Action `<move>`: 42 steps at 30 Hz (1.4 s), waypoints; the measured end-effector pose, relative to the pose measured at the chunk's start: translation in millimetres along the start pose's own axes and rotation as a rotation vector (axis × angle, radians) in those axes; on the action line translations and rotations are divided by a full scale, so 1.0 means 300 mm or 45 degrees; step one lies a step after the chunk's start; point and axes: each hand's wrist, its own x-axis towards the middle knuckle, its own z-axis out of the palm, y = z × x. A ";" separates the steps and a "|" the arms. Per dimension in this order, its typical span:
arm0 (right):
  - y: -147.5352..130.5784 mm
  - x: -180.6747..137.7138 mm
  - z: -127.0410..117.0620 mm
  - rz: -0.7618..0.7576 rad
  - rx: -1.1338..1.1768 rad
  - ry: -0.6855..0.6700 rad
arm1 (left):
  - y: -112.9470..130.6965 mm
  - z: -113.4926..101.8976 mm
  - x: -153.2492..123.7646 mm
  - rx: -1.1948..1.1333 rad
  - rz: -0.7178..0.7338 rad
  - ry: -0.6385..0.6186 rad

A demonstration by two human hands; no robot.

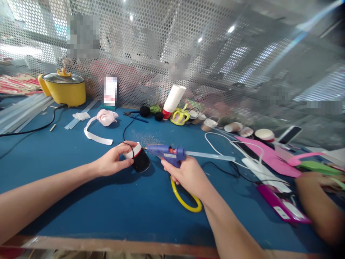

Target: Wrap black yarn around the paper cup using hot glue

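Observation:
My left hand (pixel 118 159) grips a small paper cup (pixel 141 160) that lies tilted on the table, its lower part wrapped in black cord and a white and red band showing above. A loose end of the black cord (pixel 124 132) trails up and away from it. My right hand (pixel 190 171) is wrapped round a blue glue gun (pixel 159 150), whose nozzle points left at the cup's rim. A long clear glue stick (pixel 212 155) sticks out of the gun's back. Under my right hand lies a yellow scissor handle (pixel 185 205), the rest hidden.
A yellow electric pot (pixel 68 91) and clear glue sticks (pixel 27 111) are at the left. Behind stand a phone (pixel 110 91), a pink fabric rose (pixel 106 117) and stacked paper cups (pixel 174 99). Rightward are a purple power strip (pixel 283 205), cables and another person's arm (pixel 319 205).

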 end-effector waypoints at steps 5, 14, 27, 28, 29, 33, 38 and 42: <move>-0.020 -0.027 -0.002 -0.018 0.027 -0.002 | -0.010 0.000 0.000 0.008 0.002 0.004; -0.036 -0.053 0.018 -0.105 -0.029 -0.061 | -0.017 0.002 -0.001 0.052 0.012 0.022; 0.009 0.001 0.002 0.032 -0.019 0.028 | -0.015 0.000 0.000 0.019 0.021 0.005; 0.010 0.005 0.003 0.035 -0.020 0.027 | -0.014 0.000 0.000 0.018 0.022 0.003; 0.010 0.007 0.004 0.038 -0.021 0.024 | -0.013 0.001 0.001 0.018 0.023 0.002; 0.004 0.015 0.007 0.049 -0.018 0.013 | -0.009 0.001 0.001 0.025 0.022 0.004; 0.006 0.021 0.011 0.052 0.015 0.001 | -0.009 0.000 0.001 0.030 0.016 0.008; 0.013 0.027 0.010 0.029 0.022 -0.022 | -0.012 -0.002 0.001 0.015 0.007 0.014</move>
